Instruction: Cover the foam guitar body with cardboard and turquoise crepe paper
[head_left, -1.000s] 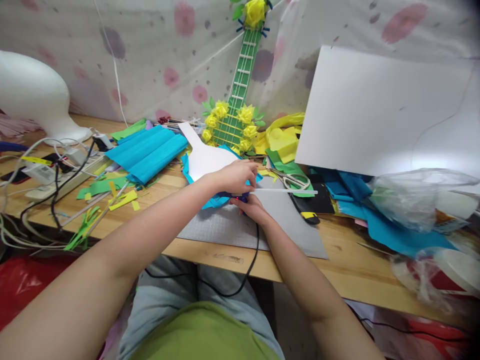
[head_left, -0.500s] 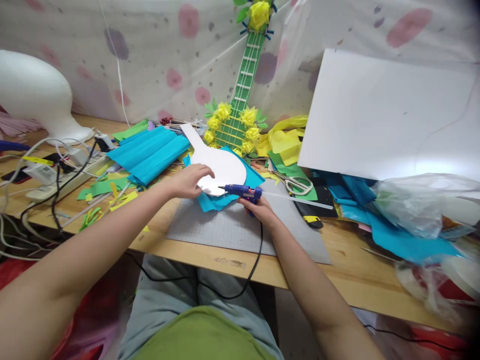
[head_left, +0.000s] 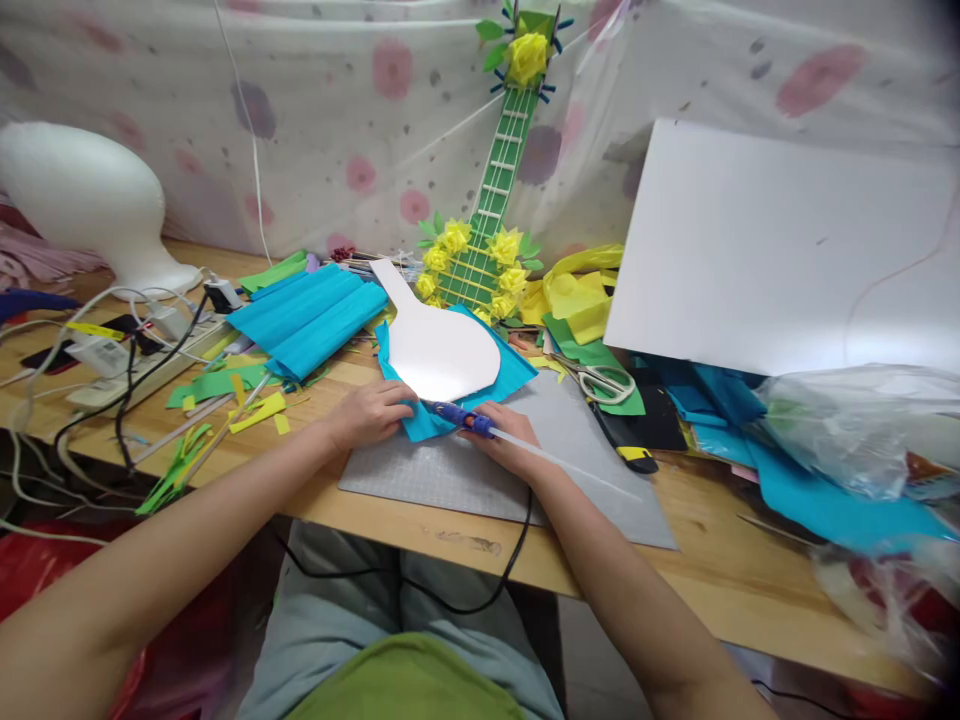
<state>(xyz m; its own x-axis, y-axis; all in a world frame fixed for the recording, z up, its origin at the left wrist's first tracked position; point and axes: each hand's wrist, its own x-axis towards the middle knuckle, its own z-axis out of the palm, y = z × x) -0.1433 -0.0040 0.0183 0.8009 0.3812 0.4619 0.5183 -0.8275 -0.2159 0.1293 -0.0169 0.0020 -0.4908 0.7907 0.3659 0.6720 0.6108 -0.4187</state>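
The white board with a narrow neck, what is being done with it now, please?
It lies on blue paper that sticks out around it. The person's right hand holds a blue glue gun near the lower edge of the white board. The left hand is at the paper's near edge, its exact grip unclear.

Glue gun [head_left: 482, 426]: handle hidden by right hand [head_left: 511, 442]; nozzle contact with blue paper [head_left: 517, 373] too small to tell. Paper partly covered by white cutout [head_left: 442, 350]. White board [head_left: 772, 250] cut off at right edge; lower-right plastic bag [head_left: 896, 600] blurred.
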